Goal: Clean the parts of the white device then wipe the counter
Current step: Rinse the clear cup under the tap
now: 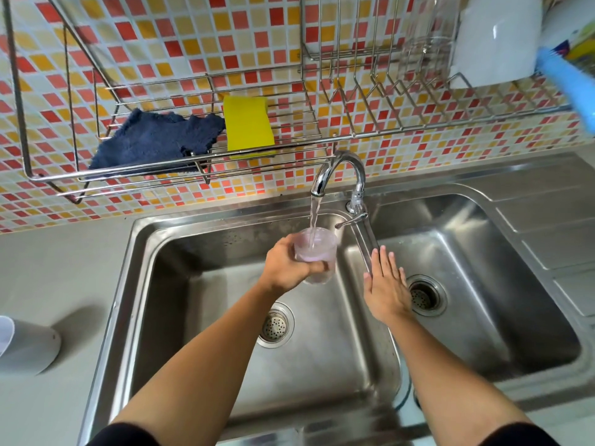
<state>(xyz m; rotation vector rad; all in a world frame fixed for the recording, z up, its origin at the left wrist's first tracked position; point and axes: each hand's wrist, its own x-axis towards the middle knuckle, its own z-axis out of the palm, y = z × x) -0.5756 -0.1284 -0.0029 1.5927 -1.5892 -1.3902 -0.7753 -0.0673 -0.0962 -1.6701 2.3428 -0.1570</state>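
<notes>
Two hands: left hand point(287, 264) around one cup point(316, 252), right hand point(386, 284) flat.

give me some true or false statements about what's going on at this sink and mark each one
1. Water runs from the faucet into the clear cup. True.
2. The right hand grips the cup. False: the left hand holds it; the right hand is open and holds nothing.
3. The yellow sponge lies in the sink. False: it sits on the wire rack beside the dark blue cloth.
4. The cup is held over the left basin. True.
</notes>
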